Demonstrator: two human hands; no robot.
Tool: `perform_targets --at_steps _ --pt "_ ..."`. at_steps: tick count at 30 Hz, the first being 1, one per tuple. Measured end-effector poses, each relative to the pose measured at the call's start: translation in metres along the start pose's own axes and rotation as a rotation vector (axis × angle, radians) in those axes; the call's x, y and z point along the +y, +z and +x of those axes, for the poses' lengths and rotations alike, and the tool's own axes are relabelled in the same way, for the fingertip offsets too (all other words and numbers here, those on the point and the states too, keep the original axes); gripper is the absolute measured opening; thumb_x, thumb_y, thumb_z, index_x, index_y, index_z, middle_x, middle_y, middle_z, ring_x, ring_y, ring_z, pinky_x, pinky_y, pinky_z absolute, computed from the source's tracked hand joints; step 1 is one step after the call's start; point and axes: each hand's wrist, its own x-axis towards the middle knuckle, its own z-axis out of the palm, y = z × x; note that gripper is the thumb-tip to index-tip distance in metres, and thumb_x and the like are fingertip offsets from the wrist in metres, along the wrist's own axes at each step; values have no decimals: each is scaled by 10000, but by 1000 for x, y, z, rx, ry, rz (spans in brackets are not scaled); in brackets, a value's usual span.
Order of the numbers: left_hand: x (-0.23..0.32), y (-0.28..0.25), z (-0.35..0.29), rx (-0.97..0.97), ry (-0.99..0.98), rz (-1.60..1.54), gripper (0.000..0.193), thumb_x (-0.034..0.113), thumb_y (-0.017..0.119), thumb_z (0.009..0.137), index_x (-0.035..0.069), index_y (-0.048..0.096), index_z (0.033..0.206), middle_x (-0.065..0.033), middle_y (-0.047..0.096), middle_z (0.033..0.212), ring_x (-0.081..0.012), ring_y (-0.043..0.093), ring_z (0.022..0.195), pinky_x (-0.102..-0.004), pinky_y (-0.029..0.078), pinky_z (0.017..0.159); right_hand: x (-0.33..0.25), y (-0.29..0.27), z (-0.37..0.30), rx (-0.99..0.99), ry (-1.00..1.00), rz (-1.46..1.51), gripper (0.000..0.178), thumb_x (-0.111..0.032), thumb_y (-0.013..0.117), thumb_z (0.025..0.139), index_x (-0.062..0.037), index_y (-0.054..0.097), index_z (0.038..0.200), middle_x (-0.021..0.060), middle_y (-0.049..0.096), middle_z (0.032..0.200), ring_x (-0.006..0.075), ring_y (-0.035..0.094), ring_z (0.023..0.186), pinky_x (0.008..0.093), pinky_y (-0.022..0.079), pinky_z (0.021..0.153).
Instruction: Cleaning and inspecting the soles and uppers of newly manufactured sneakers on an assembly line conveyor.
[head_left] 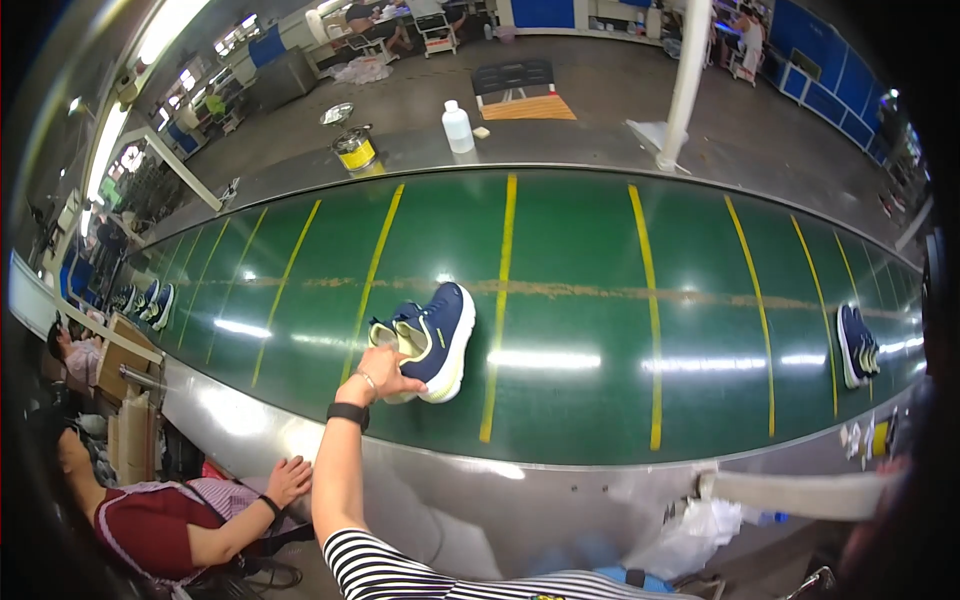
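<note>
My left hand (378, 376) reaches over the green conveyor belt (570, 400), with a dark band round the wrist. Its fingers are closed on the heel end of a pair of navy sneakers with white soles. The nearer sneaker (452, 335) lies with its toe pointing away and its white sole turned to the right. The other sneaker (382, 330) is mostly hidden behind it and my hand. My right hand does not show.
Further sneakers (858, 345) ride at the belt's right end, others (152, 304) at its left. Beyond the belt stand a yellow tin (354, 150) and a white bottle (457, 128). At lower left, a co-worker's hand (289, 481) rests on the metal edge.
</note>
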Motion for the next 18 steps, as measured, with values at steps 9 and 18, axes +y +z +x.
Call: perform_targets --at_steps 9,18 --pt "158 -19 -229 -134 464 -183 582 489 764 578 26 651 911 -141 575 854 -312 562 863 -373 445 747 30 0 11 -65 -64 61 464 -58 636 779 31 441 1190 98 508 1112 164 489 1025 292 353 930" --pt "333 5 -358 -461 461 -183 566 394 808 577 -21 599 899 -159 609 843 -304 613 793 -344 478 718 15 -106 -6 -540 -323 -30 667 -222 705 731 -43 386 1289 119 469 1248 226 455 1146 353 356 963"
